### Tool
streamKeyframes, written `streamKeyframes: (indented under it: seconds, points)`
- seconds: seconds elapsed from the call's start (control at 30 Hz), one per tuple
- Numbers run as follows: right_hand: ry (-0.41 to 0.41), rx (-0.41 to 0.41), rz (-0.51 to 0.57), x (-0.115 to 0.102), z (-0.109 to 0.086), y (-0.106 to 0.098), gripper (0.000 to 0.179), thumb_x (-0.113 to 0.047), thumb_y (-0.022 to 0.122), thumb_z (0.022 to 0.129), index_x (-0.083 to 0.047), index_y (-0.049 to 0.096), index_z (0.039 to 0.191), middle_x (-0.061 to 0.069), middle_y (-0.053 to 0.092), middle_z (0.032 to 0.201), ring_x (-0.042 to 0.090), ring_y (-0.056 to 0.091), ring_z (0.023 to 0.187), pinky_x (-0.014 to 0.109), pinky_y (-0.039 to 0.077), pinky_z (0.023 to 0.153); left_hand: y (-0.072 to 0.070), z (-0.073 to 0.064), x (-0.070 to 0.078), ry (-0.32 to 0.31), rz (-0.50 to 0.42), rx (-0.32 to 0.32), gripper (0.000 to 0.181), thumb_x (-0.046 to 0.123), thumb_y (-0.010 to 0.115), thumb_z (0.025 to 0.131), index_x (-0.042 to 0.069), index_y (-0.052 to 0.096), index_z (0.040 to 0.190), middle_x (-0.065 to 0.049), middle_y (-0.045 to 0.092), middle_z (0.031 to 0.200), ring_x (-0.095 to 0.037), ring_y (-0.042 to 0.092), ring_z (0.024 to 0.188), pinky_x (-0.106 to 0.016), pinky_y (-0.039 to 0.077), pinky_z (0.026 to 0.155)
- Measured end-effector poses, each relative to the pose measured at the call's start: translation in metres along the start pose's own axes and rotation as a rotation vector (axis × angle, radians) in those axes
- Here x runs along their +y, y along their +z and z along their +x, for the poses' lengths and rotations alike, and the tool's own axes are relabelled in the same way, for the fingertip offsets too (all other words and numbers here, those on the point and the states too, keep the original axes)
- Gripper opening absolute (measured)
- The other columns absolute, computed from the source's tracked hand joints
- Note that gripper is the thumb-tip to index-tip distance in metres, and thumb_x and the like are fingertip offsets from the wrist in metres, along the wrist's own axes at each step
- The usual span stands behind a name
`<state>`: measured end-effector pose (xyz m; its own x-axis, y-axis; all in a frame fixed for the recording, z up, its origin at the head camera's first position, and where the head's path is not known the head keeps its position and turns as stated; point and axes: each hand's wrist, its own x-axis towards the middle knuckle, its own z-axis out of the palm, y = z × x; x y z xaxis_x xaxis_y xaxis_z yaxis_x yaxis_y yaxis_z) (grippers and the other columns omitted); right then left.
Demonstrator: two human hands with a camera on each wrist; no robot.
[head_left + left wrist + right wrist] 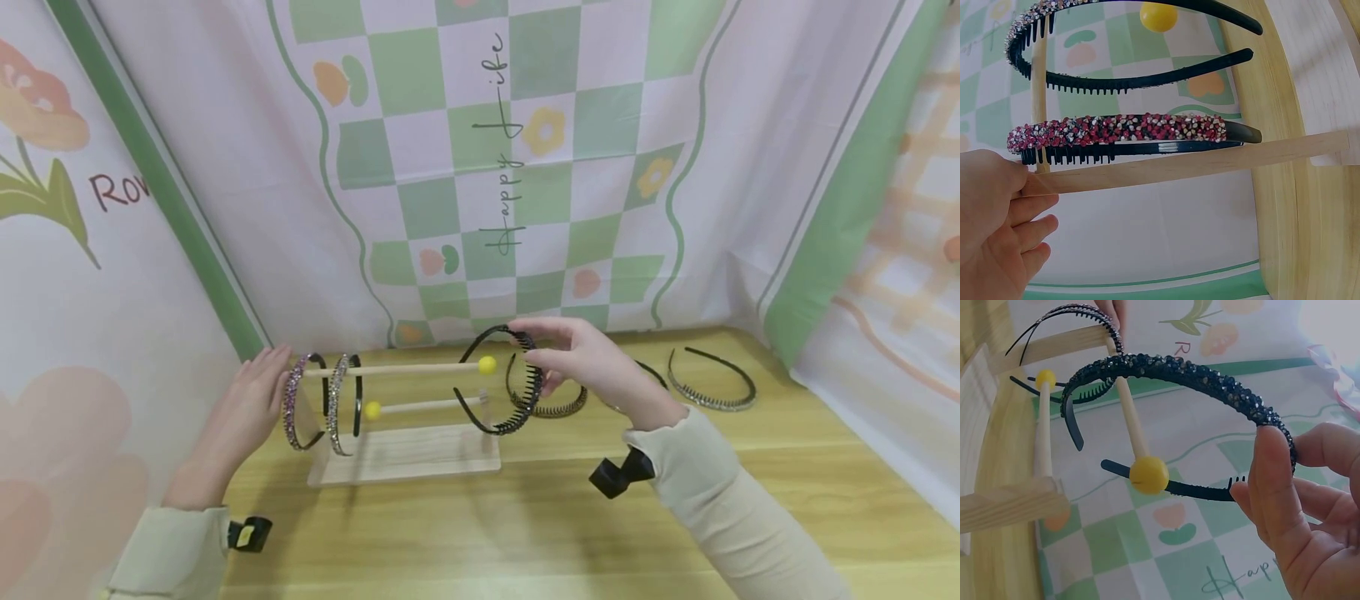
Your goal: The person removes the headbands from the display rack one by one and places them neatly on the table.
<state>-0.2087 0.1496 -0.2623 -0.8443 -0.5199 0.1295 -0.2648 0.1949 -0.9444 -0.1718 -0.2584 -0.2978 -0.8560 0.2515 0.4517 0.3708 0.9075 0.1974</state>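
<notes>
My right hand [577, 354] pinches a black toothed headband [534, 379] between thumb and fingers; dark rhinestones [1179, 372] cover its band in the right wrist view. The yellow ball [487, 365] at the end of the rack's upper rod [412, 369] shows inside its loop. My left hand [243, 408] grips the top of the wooden rack's upright [1141, 174], thumb on one side and fingers beneath. Close to it, a pink-and-silver rhinestone headband [1116, 130] hangs on the upper rod. A silver rhinestone headband [337, 404] hangs beside that one.
The rack's base [420, 454] stands on the wooden table [465, 533]. A lower rod [427, 405] has its own yellow ball. Behind my right hand lie a brownish headband [551, 411], another partly hidden one, and a silver-edged headband [712, 402]. A printed curtain [480, 208] hangs behind.
</notes>
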Motion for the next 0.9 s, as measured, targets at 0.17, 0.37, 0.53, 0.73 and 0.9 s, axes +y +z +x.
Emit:
streamKeyframes:
  seconds: [0.17,0.37,0.53,0.73,0.9]
  points:
    - [0.007,0.031,0.003,0.009,-0.009,-0.008,0.046,-0.011,0.058,0.091,-0.005,0.045,0.135,0.013,0.045,0.135,0.027,0.059,0.057,0.046,0.055,0.062,0.0,0.0,0.0,-0.001,0.008,-0.003,0.039,0.007,0.039,0.098,-0.014,0.036,0.131,-0.033,0.035,0.134,-0.049,0.029,0.124,-0.054,0.014,0.108]
    - [0.014,0.101,-0.012,0.018,-0.024,-0.017,0.048,-0.011,0.059,0.091,-0.005,0.043,0.136,0.016,0.047,0.133,0.021,0.058,0.056,0.04,0.056,0.061,0.0,-0.001,0.0,0.001,0.019,-0.003,0.039,0.006,0.039,0.098,-0.014,0.037,0.131,-0.033,0.035,0.133,-0.049,0.03,0.123,-0.054,0.015,0.108]
    - [0.022,0.145,-0.025,0.028,-0.036,-0.024,0.051,-0.014,0.06,0.091,-0.006,0.042,0.137,0.017,0.043,0.136,0.023,0.059,0.058,0.04,0.056,0.062,0.0,-0.001,0.0,0.004,0.023,0.0,0.039,0.006,0.04,0.098,-0.014,0.037,0.131,-0.034,0.035,0.133,-0.049,0.031,0.123,-0.054,0.016,0.107]
    - [0.034,0.163,0.002,0.044,-0.047,-0.031,0.056,-0.016,0.062,0.089,-0.005,0.039,0.139,0.016,0.034,0.142,0.021,0.061,0.063,0.042,0.056,0.062,0.0,-0.001,0.0,0.003,0.016,0.002,0.039,0.006,0.039,0.098,-0.014,0.036,0.131,-0.033,0.035,0.134,-0.049,0.03,0.124,-0.053,0.014,0.108]
    - [0.063,0.151,-0.004,0.057,-0.055,-0.031,0.057,-0.015,0.062,0.09,-0.005,0.037,0.14,0.02,0.029,0.143,0.022,0.061,0.072,0.043,0.056,0.061,0.0,-0.002,0.0,0.0,0.011,-0.002,0.039,0.006,0.038,0.098,-0.014,0.036,0.132,-0.033,0.034,0.135,-0.049,0.029,0.124,-0.052,0.013,0.109]
